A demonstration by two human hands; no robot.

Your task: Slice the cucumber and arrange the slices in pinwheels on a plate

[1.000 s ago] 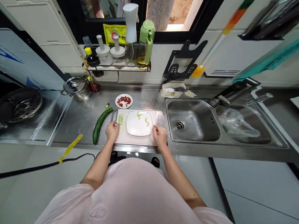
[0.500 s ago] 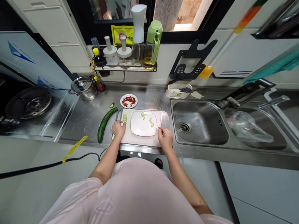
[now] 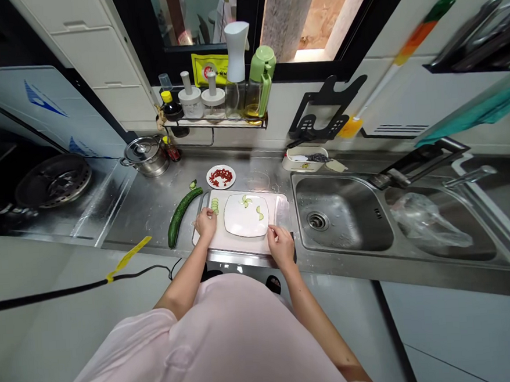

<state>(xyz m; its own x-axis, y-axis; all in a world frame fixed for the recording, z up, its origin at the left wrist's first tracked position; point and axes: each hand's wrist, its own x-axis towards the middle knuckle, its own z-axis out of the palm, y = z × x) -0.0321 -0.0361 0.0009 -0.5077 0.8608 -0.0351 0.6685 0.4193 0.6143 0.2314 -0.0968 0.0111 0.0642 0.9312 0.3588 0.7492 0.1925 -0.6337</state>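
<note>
My left hand [image 3: 205, 223] is at the left of the pale cutting board [image 3: 241, 244]. Its curled fingertips close on the near end of an overlapping row of cucumber slices [image 3: 214, 204]. My right hand [image 3: 281, 245] has its fingers pinched together beside the lower right corner of a white square plate [image 3: 245, 221]; whatever they may hold is too small to make out. Thin cucumber pieces [image 3: 245, 201] lie on the plate's far side, another group at its right. A knife [image 3: 282, 210] lies along the board's right edge, its handle partly behind my right hand.
Left of the board rests a whole cucumber [image 3: 182, 216], with a cut end [image 3: 193, 185] behind it. A small plate [image 3: 222, 184] of chopped red pieces stands behind the board. The sink [image 3: 343, 208] is on the right, a lidded pot [image 3: 147, 158] at the back left.
The view has shifted slightly, so the scene sits a little lower. My right hand has turned slightly, showing more knife handle. Both hands stay by the plate and slices.
</note>
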